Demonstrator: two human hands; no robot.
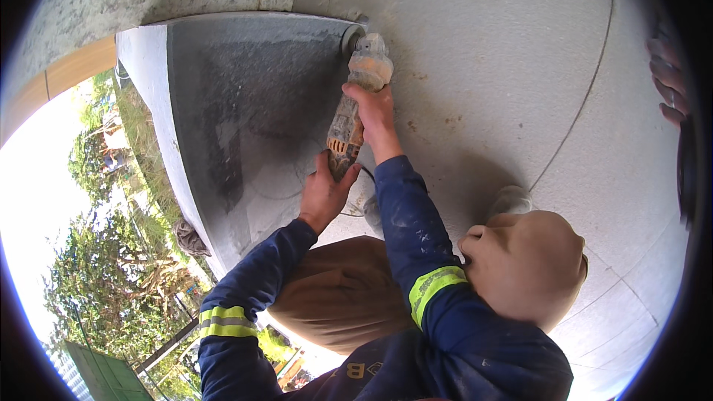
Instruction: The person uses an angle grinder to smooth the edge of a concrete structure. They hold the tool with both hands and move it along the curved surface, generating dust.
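Both of my hands are closed around a dusty orange-and-grey angle grinder (346, 125). My left hand (324, 194) grips the rear end of its body. Farther forward, my right hand (373, 111) wraps the body just behind the gear head (370, 61). The round grinding disc (352, 40) stands nearly on edge at the far right part of a dark grey stone-like surface (256, 104). Whether the disc touches that surface is hard to make out. Pale dust coats the tool and the sleeve of my right arm.
A light grey floor (505, 67) with thin joint lines spreads to the right. The dark surface has a pale raised edge (167, 96) on its left, with trees (111, 275) beyond. A dark cord (369, 172) runs near my left hand. Blurred finger-like shapes (668, 82) show at the right rim.
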